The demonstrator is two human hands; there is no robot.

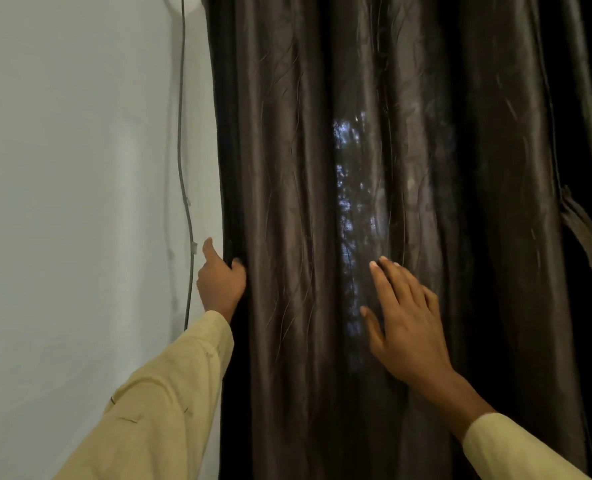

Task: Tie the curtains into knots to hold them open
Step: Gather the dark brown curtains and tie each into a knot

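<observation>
The dark brown satin curtain (287,168) hangs full length and unknotted, its folds filling the middle and right of the view, its left edge lying against the pale wall (72,168). Daylight shows faintly through a thin patch (348,202) in the fabric, so a window probably sits behind it. The left hand (220,282) grips that left edge, its fingers curled round the hem with one digit pointing upward against the wall, likely to draw the edge free and start gathering the width. The right hand (405,327) is flat with straight, slightly spread fingers (381,282) laid on or just off the front folds; actual contact cannot be told. It seems placed to sweep the cloth toward the other hand into one bundle. Both arms wear light yellow sleeves (169,393). A thin grey cable (182,133) runs down the wall just beside the curtain edge, close to the left hand and worth avoiding while gathering. At the far right a twisted strip of similar fabric (582,233) hangs in shadow.
</observation>
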